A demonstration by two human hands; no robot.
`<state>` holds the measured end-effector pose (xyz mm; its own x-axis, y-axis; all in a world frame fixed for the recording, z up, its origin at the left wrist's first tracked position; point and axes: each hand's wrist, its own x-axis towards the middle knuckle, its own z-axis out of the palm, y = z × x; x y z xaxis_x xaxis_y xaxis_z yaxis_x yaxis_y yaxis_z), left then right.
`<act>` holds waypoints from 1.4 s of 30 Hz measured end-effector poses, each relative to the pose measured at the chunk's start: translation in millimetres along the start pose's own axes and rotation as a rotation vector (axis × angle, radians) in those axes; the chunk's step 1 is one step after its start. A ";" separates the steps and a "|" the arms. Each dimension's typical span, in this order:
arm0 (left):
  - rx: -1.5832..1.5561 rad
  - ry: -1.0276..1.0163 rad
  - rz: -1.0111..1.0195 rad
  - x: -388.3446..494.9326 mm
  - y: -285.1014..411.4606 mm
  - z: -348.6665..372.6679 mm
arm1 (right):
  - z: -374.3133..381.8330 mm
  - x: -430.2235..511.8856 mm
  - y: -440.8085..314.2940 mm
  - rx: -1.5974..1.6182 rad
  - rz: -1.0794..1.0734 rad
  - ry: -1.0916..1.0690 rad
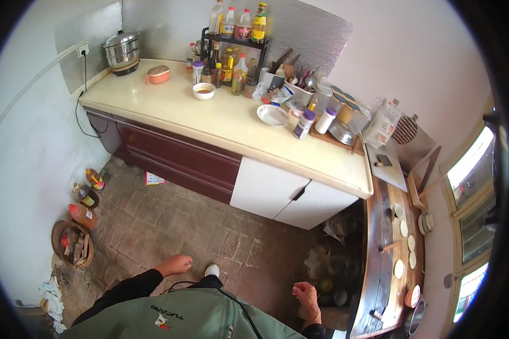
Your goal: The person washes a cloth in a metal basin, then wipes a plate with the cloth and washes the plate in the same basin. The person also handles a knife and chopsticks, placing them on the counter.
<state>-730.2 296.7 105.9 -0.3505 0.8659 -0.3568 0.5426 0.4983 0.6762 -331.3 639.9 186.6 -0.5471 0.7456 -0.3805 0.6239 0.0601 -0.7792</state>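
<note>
My left hand hangs low over the brick floor, its fingers curled with nothing visible in them. On the other side of my green apron, my right hand is held near the dark space beneath the wooden counter; its fingers are bent, and whether they touch the thumb is unclear. Neither hand touches the counters. Ahead, the cream countertop bears a bowl of dark liquid, a patterned white dish and a pink lidded container. Flat dough rounds and a rolling pin lie on the wooden counter.
A metal steamer pot stands at the counter's far left. Bottles fill a black rack. Along the left wall are a wicker basket of wood pieces and several bottles, one with a red cap. White cabinet doors face the floor.
</note>
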 end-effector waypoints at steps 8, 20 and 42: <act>-0.658 -0.045 -0.112 137.4 46.6 -104.1 | -54.5 150.9 -129.4 0.026 -0.122 0.258; -0.844 0.318 -0.297 235.8 84.0 -197.2 | -151.3 520.8 -306.5 0.053 -0.571 0.550; -0.860 0.849 -0.224 384.9 111.6 -326.5 | -185.7 569.2 -364.2 0.147 -0.510 0.708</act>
<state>-1053.8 671.5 254.4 -0.9311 0.3019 -0.2049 -0.1613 0.1633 0.9733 -766.4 1165.7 346.3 -0.2352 0.8899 0.3907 0.2932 0.4482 -0.8445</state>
